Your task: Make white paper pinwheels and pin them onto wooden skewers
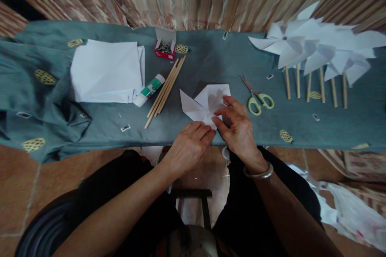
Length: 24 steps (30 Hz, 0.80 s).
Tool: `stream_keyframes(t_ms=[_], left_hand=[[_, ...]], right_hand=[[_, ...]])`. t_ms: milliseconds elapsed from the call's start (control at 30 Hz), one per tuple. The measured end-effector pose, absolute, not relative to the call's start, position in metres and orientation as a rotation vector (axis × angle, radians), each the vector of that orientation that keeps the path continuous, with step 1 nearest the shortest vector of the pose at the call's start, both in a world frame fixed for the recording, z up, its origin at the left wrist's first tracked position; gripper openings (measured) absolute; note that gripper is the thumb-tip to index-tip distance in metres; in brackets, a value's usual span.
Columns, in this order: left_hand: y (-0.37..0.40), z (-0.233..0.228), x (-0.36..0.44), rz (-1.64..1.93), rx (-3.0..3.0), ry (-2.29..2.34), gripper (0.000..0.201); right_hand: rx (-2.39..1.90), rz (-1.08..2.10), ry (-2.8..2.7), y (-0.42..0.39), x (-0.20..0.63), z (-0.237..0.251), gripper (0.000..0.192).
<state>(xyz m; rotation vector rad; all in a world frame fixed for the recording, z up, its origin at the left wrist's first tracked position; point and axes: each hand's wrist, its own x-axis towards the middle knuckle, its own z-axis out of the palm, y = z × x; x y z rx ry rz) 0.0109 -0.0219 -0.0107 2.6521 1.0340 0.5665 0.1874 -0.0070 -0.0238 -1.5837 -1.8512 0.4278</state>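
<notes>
A white paper pinwheel (199, 106), partly folded, lies near the table's front edge. Its left blade stands up in a point, while the upper right part looks flatter. My left hand (191, 140) is closed on its near edge, fingers pressed together over the paper. From the right, my right hand (237, 126) grips the pinwheel's right side with bent fingers and thumb; the fingertips partly cover the paper. Scissors (256, 96) with green handles lie just right of that hand. Several wooden sticks (165, 88) and a green and white glue stick (149, 90) lie to the left.
A stack of white paper (105, 72) sits at the left. Behind the sticks stands an open red box (165, 46) of small metal pieces. Several finished pinwheels (319, 48) on sticks lie at the right. A green cloth (211, 60) covers the table, and a curtain (193, 0) hangs behind.
</notes>
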Motion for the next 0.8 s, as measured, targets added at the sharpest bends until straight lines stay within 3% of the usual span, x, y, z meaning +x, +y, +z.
stream_keyframes(t_ms=[167, 533, 800], left_hand=[[-0.0223, -0.0101, 0.011, 0.575, 2.659, 1.028, 0.02], [-0.0217, -0.0094, 0.0109, 0.54, 2.652, 1.04, 0.019], [-0.0217, -0.0076, 0.0106, 0.542, 2.658, 1.026, 0.018]], right_hand=[[-1.53, 0.391, -1.917, -0.0089, 0.1848, -0.0203, 0.014], [-1.423, 0.326, -2.078, -0.0102, 0.1846, -0.0241, 0.039], [-1.487, 0.333, -2.138, -0.0167, 0.1784, -0.0267, 0.044]])
